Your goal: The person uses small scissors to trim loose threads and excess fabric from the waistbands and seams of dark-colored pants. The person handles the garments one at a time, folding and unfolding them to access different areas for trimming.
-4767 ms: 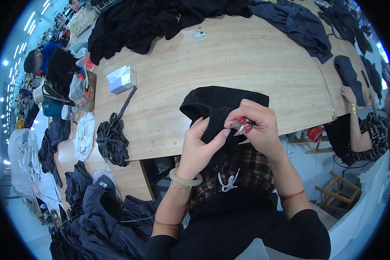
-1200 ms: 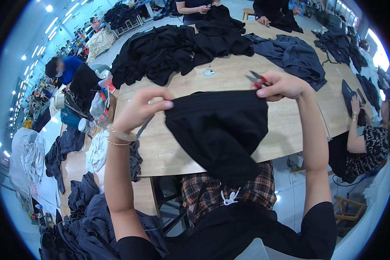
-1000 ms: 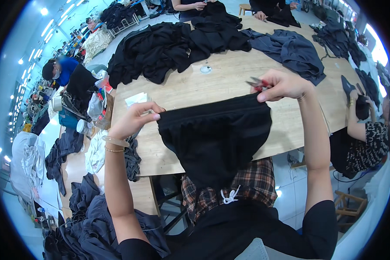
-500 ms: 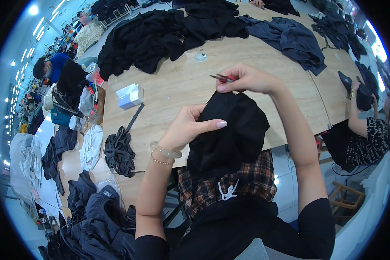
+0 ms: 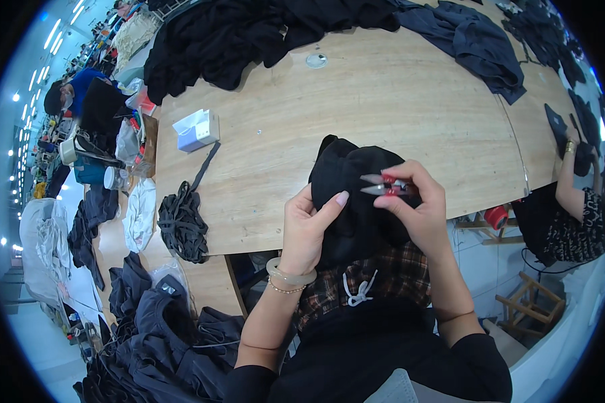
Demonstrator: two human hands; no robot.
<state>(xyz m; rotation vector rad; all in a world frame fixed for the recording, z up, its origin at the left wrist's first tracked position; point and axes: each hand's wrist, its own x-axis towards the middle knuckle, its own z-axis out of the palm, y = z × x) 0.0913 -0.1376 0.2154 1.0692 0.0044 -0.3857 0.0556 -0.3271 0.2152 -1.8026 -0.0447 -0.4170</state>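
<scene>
A bunched black garment [image 5: 356, 228] lies over my lap and against the table's near edge. My left hand [image 5: 309, 218] grips its left side, thumb on top and fingers tucked behind the cloth. Between the thumb and fingers of my right hand [image 5: 420, 205] is a pair of red-handled thread snips [image 5: 388, 186]. Their two blades are apart and point left, just above the cloth. Whether the blades touch any thread is too small to tell.
On the wooden table [image 5: 275, 161] stand a tissue box [image 5: 197, 129] and a coil of dark fabric strips [image 5: 183, 225]. Black garments [image 5: 215, 47] are heaped along the far side. Dark clothes [image 5: 154, 336] pile up at lower left. A co-worker's arm [image 5: 568, 174] is at the right, near a wooden stool [image 5: 530, 302].
My right hand has come down and nearer with the snips, from beyond the garment's far edge to over its middle. The snips' blades now show apart. My left hand still holds the cloth.
</scene>
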